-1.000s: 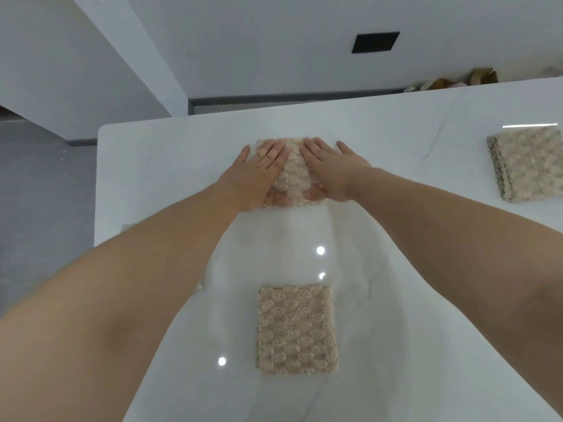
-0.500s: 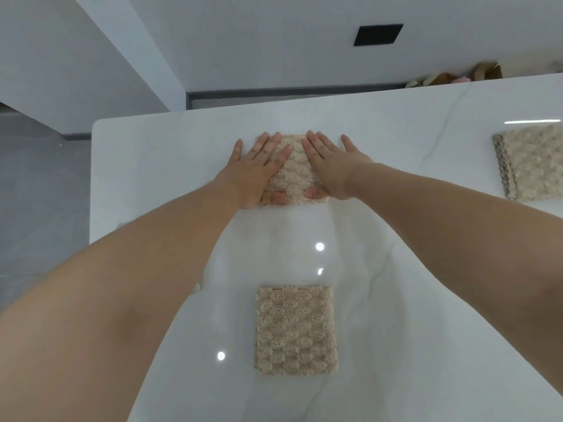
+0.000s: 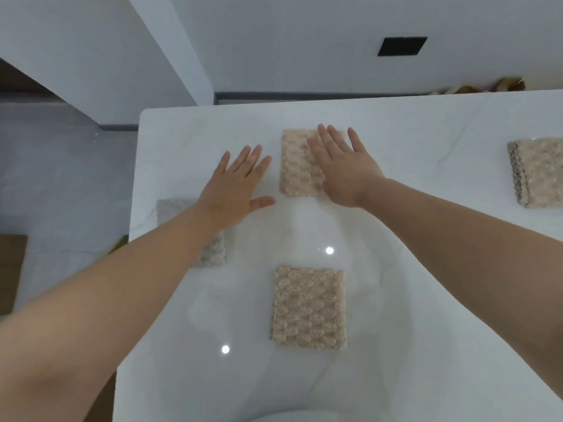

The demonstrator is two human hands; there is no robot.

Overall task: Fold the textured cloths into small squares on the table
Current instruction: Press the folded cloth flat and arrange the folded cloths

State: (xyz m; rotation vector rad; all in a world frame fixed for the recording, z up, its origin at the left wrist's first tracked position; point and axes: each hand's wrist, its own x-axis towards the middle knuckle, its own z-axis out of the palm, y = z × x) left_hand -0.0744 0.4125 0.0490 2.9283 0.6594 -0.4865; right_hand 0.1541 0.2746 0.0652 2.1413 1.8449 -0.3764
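Change: the left hand [image 3: 236,185] has slid off the far cloth [image 3: 297,164] and now lies to its left, over bare bench [image 3: 411,269]; the right hand [image 3: 341,166] stays flat on that cloth's right half
Near: a folded cloth [image 3: 308,308] lies square in the middle of the bench, free of both arms; open room all round it
Middle left: a paler cloth [image 3: 213,251] sits close to the left edge, mostly hidden under the left forearm
Far: the far cloth is folded small; another folded cloth [image 3: 536,172] lies well apart at the right
Hands: both open, fingers spread wide, holding nothing
Risk: I judge the left forearm could drag the paler cloth over the edge as it pulls back; lifting the right hand quickly may let the fold spring open
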